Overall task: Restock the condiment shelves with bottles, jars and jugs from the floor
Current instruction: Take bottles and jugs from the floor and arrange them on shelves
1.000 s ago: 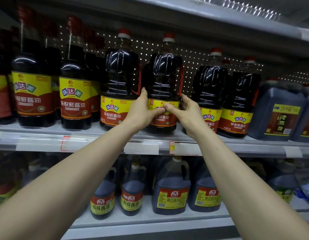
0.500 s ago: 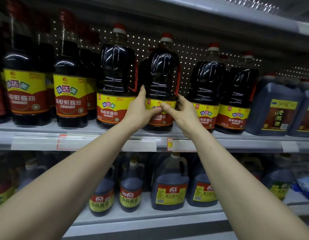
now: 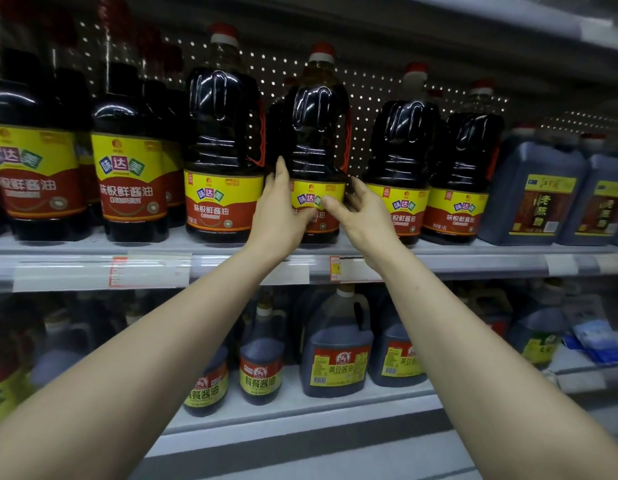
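Two bare forearms reach up and forward from the lower corners of the view and converge at the middle. Below them lies the lower shelf (image 3: 300, 415), which carries dark handled jugs (image 3: 338, 358) with yellow-and-red labels and, to their left, small dark bottles (image 3: 262, 362). Above it runs the front rail of the upper shelf (image 3: 92, 268), fitted with clear label strips and a small red-and-yellow price tag (image 3: 335, 268). The left hand (image 3: 283, 216) grips the soy sauce bottle (image 3: 318, 133) from its left side, fingers pointing up along the flank and thumb laid across the front of the yellow label. The right hand (image 3: 363, 216) grips the same bottle from its right side, thumb on the label front and fingers curled round toward the back. This bottle stands upright at the middle of the upper shelf, red cap uppermost, its base at the shelf board, between a like bottle just beside it on the left (image 3: 224, 150) and another on the right (image 3: 401, 150). Farther left stand tall bottles (image 3: 127, 150) with larger labels of the same brand; at far right sit blue-grey square jugs (image 3: 532, 195). Behind the whole row rises a perforated back panel (image 3: 369, 88).
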